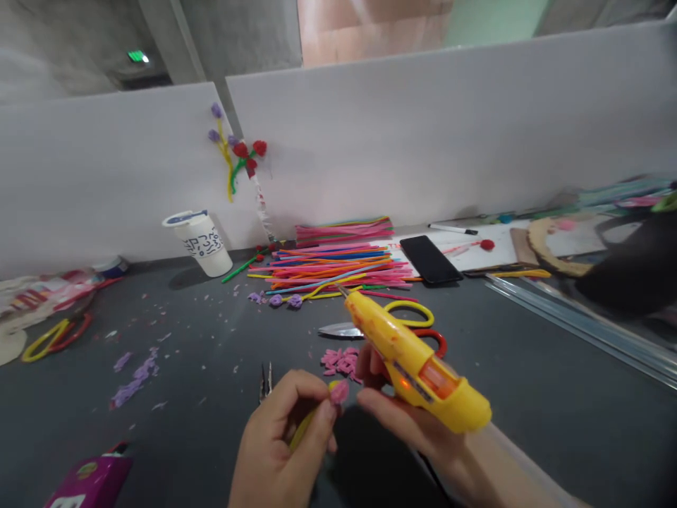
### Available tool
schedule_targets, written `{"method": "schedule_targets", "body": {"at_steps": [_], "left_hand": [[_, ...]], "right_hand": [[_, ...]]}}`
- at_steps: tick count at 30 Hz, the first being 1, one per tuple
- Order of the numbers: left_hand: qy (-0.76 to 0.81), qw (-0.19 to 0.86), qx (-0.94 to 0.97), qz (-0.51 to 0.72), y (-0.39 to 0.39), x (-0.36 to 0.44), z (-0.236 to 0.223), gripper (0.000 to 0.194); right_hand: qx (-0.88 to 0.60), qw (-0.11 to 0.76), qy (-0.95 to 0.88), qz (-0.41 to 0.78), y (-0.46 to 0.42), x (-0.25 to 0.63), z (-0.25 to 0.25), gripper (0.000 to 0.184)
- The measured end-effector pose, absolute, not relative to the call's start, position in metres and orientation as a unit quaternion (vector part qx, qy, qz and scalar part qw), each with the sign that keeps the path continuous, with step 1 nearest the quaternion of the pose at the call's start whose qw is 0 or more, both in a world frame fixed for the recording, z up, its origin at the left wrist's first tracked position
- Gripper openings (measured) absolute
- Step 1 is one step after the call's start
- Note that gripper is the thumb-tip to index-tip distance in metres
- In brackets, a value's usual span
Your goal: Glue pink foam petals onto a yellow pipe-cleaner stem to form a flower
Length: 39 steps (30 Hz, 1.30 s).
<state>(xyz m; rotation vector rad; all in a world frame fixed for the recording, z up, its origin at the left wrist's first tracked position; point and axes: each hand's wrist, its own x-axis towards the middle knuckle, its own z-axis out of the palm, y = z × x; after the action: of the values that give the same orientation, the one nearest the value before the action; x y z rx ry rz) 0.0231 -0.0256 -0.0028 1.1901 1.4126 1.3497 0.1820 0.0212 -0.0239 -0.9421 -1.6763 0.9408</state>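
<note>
My left hand (288, 437) is closed in a pinch on a yellow-green stem with a small pink pipe-cleaner bud (339, 391) at its tip. My right hand (407, 416) grips a yellow hot glue gun (412, 360), its nozzle pointing up and away to the left; the fingertips of this hand touch the pink bud. Just beyond the hands lies a small heap of pink cut pieces (341, 361) on the dark table (211, 331).
Scissors (391, 326) with yellow and red handles lie behind the glue gun. A pile of coloured pipe cleaners (333, 264), a black phone (429, 259), a white paper cup (204, 242), tweezers (266, 381), purple scraps (135, 374), a second pair of scissors (56, 337) and clear glue sticks (582, 324) lie around.
</note>
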Motion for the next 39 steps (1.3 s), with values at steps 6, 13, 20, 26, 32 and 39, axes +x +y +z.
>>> {"method": "schedule_targets", "body": {"at_steps": [6, 13, 20, 26, 32, 39], "left_hand": [[0.525, 0.437, 0.447, 0.578, -0.027, 0.034, -0.010, 0.010], [0.510, 0.395, 0.472, 0.601, -0.030, 0.035, -0.020, 0.013], [0.498, 0.439, 0.444, 0.602, -0.032, 0.038, -0.014, 0.015], [0.513, 0.492, 0.383, 0.590, -0.030, 0.036, -0.006, 0.026], [0.500, 0.559, 0.320, 0.579, -0.025, 0.036, -0.005, 0.028], [0.518, 0.547, 0.328, 0.570, -0.023, 0.035, -0.002, 0.032]], "right_hand": [[-0.403, 0.501, -0.691, 0.330, 0.011, 0.164, -0.025, 0.015], [-0.417, 0.495, -0.686, 0.332, 0.006, 0.164, -0.026, 0.022], [-0.403, 0.507, -0.706, 0.286, 0.010, 0.166, -0.031, 0.028], [-0.375, 0.504, -0.726, 0.280, 0.009, 0.170, -0.029, 0.035], [-0.389, 0.484, -0.751, 0.226, 0.010, 0.172, -0.026, 0.036], [-0.404, 0.488, -0.746, 0.208, 0.010, 0.171, -0.027, 0.033]]}}
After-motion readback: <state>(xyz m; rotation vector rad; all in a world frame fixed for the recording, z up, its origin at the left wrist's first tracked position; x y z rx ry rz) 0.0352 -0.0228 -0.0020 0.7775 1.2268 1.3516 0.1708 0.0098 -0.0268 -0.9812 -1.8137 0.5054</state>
